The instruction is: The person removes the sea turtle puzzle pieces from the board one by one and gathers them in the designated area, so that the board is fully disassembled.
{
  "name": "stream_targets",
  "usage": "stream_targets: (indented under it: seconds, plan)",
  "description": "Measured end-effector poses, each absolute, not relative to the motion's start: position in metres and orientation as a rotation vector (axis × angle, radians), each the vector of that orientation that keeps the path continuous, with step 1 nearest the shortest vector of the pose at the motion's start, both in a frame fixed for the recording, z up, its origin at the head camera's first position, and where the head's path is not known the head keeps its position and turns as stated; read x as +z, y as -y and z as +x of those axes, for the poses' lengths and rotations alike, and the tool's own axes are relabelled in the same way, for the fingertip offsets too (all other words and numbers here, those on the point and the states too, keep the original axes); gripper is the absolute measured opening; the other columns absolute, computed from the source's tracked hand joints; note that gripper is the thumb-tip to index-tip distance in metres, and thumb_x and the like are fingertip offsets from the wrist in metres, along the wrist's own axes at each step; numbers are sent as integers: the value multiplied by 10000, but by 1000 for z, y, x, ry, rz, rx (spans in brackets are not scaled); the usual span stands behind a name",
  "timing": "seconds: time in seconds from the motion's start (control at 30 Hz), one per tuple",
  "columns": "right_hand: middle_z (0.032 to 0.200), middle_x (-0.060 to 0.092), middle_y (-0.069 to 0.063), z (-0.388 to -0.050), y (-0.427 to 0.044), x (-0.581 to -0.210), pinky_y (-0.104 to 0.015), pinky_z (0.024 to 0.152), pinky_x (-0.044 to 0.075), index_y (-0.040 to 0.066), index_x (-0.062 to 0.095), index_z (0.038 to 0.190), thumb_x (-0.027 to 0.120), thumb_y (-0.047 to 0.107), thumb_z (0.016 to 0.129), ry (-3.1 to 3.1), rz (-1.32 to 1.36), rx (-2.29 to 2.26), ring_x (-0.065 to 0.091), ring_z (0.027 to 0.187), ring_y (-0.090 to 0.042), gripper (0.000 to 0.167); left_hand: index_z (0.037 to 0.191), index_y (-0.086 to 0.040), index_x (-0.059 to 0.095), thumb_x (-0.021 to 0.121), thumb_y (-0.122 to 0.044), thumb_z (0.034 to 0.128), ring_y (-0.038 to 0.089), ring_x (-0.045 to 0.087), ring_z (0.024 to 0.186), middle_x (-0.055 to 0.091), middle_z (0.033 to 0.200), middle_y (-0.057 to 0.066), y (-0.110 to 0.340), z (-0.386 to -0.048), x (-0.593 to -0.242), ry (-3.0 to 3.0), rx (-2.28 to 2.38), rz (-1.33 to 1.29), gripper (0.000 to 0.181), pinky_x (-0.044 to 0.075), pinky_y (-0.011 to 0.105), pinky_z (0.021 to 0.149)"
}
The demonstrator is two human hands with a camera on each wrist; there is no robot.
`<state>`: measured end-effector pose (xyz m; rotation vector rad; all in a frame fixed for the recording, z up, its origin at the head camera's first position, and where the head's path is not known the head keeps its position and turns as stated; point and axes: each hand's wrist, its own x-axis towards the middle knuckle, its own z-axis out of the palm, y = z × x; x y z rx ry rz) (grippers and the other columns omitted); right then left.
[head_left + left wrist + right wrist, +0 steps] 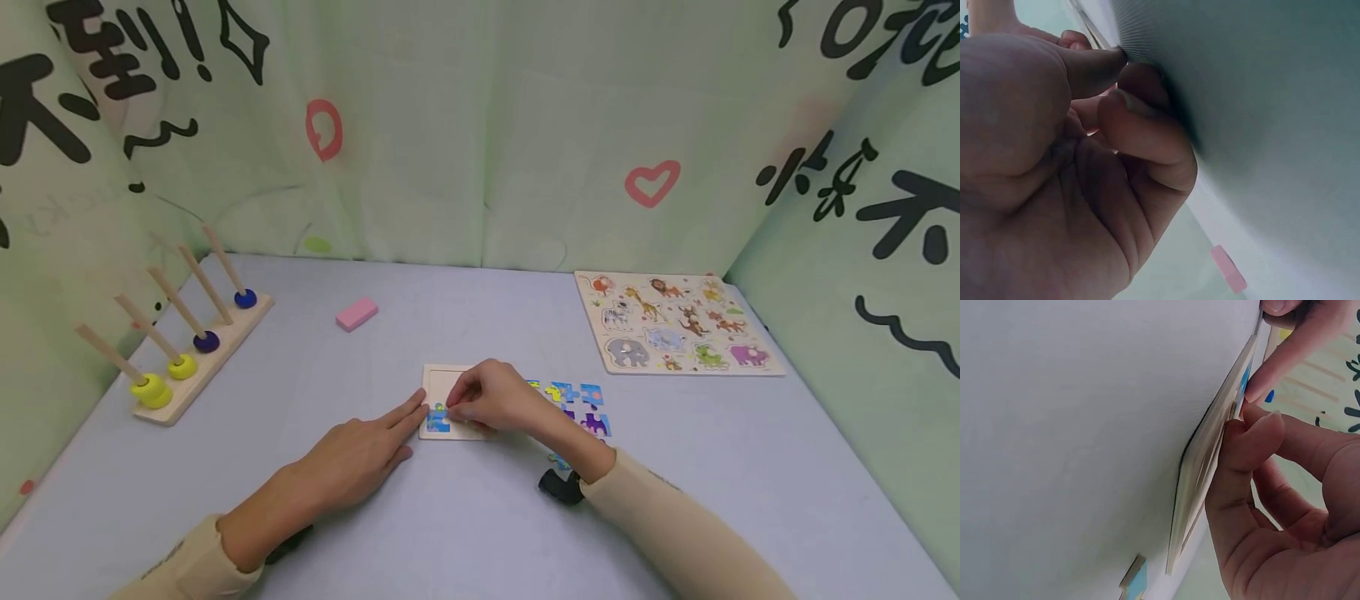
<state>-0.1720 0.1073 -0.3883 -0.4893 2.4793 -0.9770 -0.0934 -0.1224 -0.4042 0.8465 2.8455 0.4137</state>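
Note:
A small wooden puzzle tray lies on the table in the head view, with a blue puzzle piece in its near left corner. My left hand rests against the tray's left side, its index and middle fingers stretched out to the edge. Over the tray, my right hand has thumb and fingertips together beside the blue piece and pinches a puzzle piece mostly hidden by the fingers. The right wrist view shows those fingertips low at the tray's surface. Several loose puzzle pieces lie to the right, partly behind the right forearm.
A peg stand with yellow and blue rings stands at the left. Farther back lies a pink block. An animal puzzle board lies at the back right. Fabric walls enclose the table at the back and sides.

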Motion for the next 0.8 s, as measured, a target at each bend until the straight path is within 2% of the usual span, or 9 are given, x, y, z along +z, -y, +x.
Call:
stream_targets:
  seconds: [0.4, 0.63, 0.8]
  plan:
    - [740, 702, 5, -173, -100, -388, -208, 523, 446, 104, 793, 892, 828, 111, 916, -2487, -496, -950, 529, 520, -92, 43, 1604, -103, 467, 621, -221, 1078, 287, 717, 732, 378, 1730, 39, 123, -95, -405, -2825, 416, 819, 560, 584, 407, 700]
    - [762, 710, 1, -173, -100, -389, -210, 517, 458, 98, 786, 906, 834, 100, 909, -2483, -504, -937, 537, 516, -97, 48, 1596, -108, 481, 623, -217, 1077, 311, 751, 789, 386, 1726, 43, 123, -95, -405, -2828, 426, 824, 549, 591, 414, 705]
    - [762, 710, 1, -173, -100, -389, -209, 517, 462, 95, 782, 898, 840, 93, 903, -2482, -509, -935, 538, 513, -96, 58, 1590, -98, 489, 630, -214, 1073, 276, 726, 726, 398, 1719, 47, 123, -95, -407, -2844, 417, 835, 548, 583, 400, 681]
